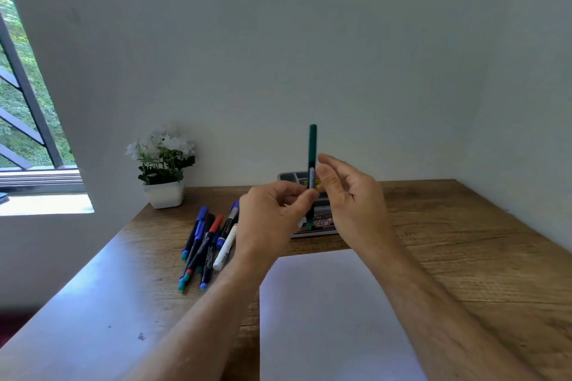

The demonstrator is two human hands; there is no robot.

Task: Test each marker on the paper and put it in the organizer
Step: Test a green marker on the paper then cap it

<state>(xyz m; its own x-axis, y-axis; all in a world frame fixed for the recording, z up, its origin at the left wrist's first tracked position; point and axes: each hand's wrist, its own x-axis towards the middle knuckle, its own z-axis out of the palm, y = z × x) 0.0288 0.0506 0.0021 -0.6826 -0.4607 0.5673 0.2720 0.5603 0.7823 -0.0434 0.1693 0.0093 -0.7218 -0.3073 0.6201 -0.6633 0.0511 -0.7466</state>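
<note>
Wooden desk [448,241] against a pale wall, window at far left. Green marker [312,145] held upright above the desk, in front of the organizer [318,226] that sits at the far side by the wall. Left hand [272,219] pinches the marker's lower barrel between thumb and fingertips. Right hand [349,195] sits just beside it, fingers loosely spread; thumb and forefinger seem to touch the barrel, but whether they actually grip it cannot be told. Cap on or off: also unclear.

White paper [334,318] lies near, below the hands, no marks visible on it. Pile of markers [207,244] left of the hands, blue, red-capped, dark and one white, overlapping. Potted white flowers [164,170] at far left of the desk.

Risks, as judged: a pull on the cap with only a fingertip pinch could let the marker slip and drop onto the paper or into the pile. An uncapped tip near the fingers could ink them. Marker could go into the organizer untested.
</note>
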